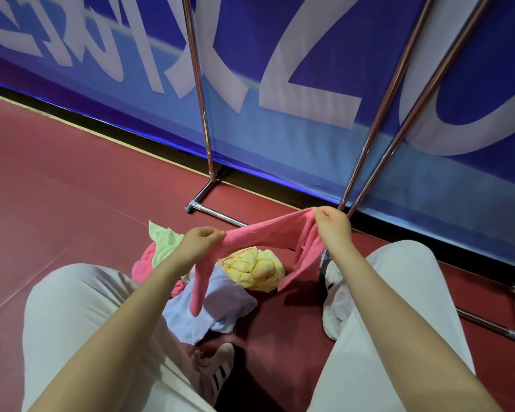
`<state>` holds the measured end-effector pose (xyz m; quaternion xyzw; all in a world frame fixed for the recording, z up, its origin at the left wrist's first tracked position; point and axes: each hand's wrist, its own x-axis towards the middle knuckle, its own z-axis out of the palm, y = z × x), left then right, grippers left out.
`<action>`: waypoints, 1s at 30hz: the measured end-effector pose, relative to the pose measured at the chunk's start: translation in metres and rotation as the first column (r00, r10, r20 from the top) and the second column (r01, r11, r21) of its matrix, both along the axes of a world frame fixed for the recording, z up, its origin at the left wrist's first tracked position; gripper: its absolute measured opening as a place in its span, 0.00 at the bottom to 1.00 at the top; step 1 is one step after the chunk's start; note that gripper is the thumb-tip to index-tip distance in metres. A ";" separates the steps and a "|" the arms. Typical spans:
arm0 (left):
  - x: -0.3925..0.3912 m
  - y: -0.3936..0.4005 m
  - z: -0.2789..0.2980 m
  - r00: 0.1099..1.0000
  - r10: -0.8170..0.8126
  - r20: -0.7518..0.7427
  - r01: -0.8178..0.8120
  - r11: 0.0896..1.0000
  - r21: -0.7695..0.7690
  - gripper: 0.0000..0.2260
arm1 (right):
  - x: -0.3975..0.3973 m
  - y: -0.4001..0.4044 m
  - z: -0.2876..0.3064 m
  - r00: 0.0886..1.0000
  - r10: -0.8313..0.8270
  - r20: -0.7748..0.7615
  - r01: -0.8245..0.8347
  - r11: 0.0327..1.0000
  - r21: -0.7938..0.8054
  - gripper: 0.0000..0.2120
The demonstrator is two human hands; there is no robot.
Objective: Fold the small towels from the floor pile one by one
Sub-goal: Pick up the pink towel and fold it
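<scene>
Left hand [201, 240], right hand [330, 223]: raised, pinched closed.

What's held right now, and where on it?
A pink towel, stretched between both hands above the floor pile: left hand pinches one end of its top edge, right hand the other; the rest hangs down.

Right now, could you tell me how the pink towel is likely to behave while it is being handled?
Probably floppy: the pink towel sags between the left hand and right hand, its ends hanging loose. Likely light, since a fingertip grip holds it up. It looks unlikely to slip, as the cloth bunches at both pinches.
</scene>
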<state>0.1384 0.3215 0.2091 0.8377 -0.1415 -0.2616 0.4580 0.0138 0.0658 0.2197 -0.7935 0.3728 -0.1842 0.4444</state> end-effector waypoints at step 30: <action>-0.013 0.008 0.026 0.848 -0.139 0.512 0.182 0.983 -0.034 0.08 | 0.039 0.093 -0.017 0.892 0.442 0.094 -0.448 0.893 0.051 0.05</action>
